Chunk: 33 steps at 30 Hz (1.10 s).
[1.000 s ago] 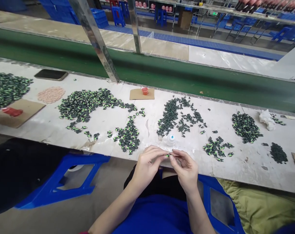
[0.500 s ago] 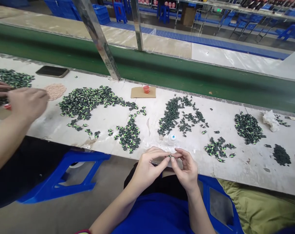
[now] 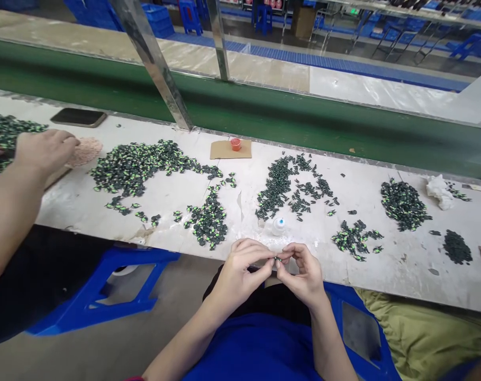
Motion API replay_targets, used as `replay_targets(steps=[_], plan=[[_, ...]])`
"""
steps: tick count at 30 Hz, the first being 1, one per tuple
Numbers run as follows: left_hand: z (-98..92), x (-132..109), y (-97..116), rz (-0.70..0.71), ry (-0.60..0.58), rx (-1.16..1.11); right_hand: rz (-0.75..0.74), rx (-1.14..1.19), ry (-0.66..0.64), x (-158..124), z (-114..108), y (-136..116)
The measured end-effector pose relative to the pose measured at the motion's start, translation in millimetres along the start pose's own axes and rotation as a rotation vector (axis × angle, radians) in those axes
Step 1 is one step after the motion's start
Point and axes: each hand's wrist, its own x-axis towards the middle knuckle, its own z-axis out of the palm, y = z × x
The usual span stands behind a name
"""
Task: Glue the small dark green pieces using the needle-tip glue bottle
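Note:
My left hand [image 3: 246, 267] and my right hand [image 3: 302, 272] meet at the table's front edge, fingertips pinched together. Between them is a tiny dark green part [image 3: 278, 259], mostly covered by the fingers, so its exact kind does not show. Just beyond my fingers stands a small white bottle [image 3: 279, 226] with a blue tip. Behind it lies a loose pile of small dark green parts [image 3: 278, 182]. To the right is a smaller group of dark pieces with bright green marks [image 3: 353, 241], and to the left a similar cluster [image 3: 208, 219].
A co-worker's hand [image 3: 45, 151] reaches over pale pink pieces [image 3: 87, 150] at the left. A phone [image 3: 78, 117] lies behind. A red cup [image 3: 235, 144] rests on cardboard [image 3: 220, 150]. Metal posts [image 3: 156, 69] rise behind the table. Further piles [image 3: 402, 205] and crumpled tissue [image 3: 439, 191] are at right.
The co-worker's hand has moved towards the pink pieces. My two hands stay together on the small part, with only slight finger movement. The whole view has shifted slightly.

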Motion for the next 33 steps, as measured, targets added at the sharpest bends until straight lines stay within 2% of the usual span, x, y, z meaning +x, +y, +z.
replay_targets(steps=[9, 13, 16, 19, 22, 24, 27, 30, 33], plan=[[14.0, -2.0, -1.9, 0.035, -0.03, -0.02, 0.064, -0.001, -0.014, -2.6, -11.6, -2.6], [19.6, -0.9, -2.9, 0.059, -0.112, -0.054, 0.022, -0.105, -0.052, -4.9, -30.7, -7.1], [8.8, 1.0, -5.1, -0.003, -0.169, -0.049, -0.009, -0.264, 0.004, -4.5, -55.4, -3.6], [-16.2, 6.3, -16.4, -0.057, -0.074, 0.061, -0.002, -0.456, 0.193, -2.1, -82.4, 7.0], [-43.5, 15.6, -38.4, -0.101, 0.192, 0.312, -0.075, -0.673, 0.392, 2.9, -93.2, 15.2], [-55.2, 22.6, -54.7, -0.129, 0.279, 0.494, -0.122, -0.755, 0.42, 8.0, -84.2, 16.9], [-58.7, 30.5, -72.4, -0.155, 0.25, 0.666, -0.101, -0.732, 0.274, 18.7, -51.3, 19.3], [-52.9, 34.0, -78.4, -0.165, 0.228, 0.776, -0.066, -0.651, 0.126, 31.6, -15.0, 26.3], [-48.7, 35.2, -77.8, -0.15, 0.224, 0.787, -0.052, -0.55, 0.076, 40.9, 5.6, 32.5]])
